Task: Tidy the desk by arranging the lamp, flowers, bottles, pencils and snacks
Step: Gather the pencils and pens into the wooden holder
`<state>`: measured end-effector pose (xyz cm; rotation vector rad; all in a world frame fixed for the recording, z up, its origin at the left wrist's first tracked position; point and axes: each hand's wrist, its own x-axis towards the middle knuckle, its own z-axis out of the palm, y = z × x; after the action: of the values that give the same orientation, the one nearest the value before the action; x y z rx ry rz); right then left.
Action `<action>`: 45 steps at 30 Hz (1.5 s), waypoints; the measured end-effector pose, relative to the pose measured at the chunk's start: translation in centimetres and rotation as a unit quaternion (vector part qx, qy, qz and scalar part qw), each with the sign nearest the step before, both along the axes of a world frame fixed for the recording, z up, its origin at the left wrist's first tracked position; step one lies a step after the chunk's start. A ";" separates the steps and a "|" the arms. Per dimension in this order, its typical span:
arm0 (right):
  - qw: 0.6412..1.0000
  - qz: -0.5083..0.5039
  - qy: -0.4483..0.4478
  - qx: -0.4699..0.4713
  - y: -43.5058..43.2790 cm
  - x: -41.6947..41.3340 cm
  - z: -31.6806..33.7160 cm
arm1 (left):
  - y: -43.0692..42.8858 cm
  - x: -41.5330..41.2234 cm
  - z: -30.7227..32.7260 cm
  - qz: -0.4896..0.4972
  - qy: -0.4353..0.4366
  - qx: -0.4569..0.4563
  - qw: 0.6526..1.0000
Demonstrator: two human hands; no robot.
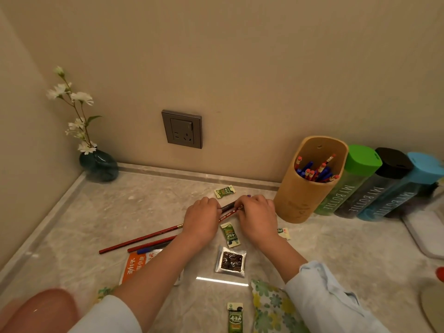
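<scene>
Several loose pencils (pixel 141 241) lie slanted across the marble desk (pixel 101 212). My left hand (pixel 200 221) and my right hand (pixel 255 216) both grip this bunch near its far end, fingers curled over it. A tan pencil holder (pixel 301 198) with several pencils stands just right of my right hand. Three bottles, green (pixel 346 186), black (pixel 374 188) and blue (pixel 403 191), line the wall beside it. White flowers in a dark vase (pixel 98 165) stand in the far left corner. Small green snack packets (pixel 224 191) (pixel 230 234) lie around my hands.
A silver snack packet (pixel 231 261), an orange-white packet (pixel 135 266) and another green packet (pixel 235 319) lie near the front. A floral cloth (pixel 271 306) is at front centre, a pink object (pixel 40 311) at front left, a white tray (pixel 425 231) at right. A wall socket (pixel 182 129) sits above the desk.
</scene>
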<state>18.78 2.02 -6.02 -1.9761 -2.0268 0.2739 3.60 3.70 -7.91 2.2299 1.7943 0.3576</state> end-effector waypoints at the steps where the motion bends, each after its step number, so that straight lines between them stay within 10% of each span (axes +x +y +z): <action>1: 1.000 -0.004 0.004 -0.004 0.0 0.0 0.0 | -0.1 0.0 0.0 0.001 -0.017 -0.004 1.000; 10: 0.993 -0.048 0.101 -0.048 0.7 -0.4 0.3 | -0.7 0.3 0.6 -0.030 -0.053 -0.050 0.997; 22: 0.994 -0.040 0.088 -0.057 0.8 0.1 0.5 | 0.1 2.4 0.4 -0.016 0.120 -0.013 0.993; 36: 0.841 -0.083 0.534 0.002 0.0 -1.5 8.0 | -0.9 2.4 6.1 0.008 -0.170 0.040 0.985; 45: 0.827 -0.049 0.556 0.071 -2.0 1.1 16.3 | -1.8 4.9 12.4 -0.068 -0.308 0.039 0.948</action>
<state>19.89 0.05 10.28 -1.2673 -1.1111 0.9478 8.55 1.89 4.53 1.9639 1.3023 0.9821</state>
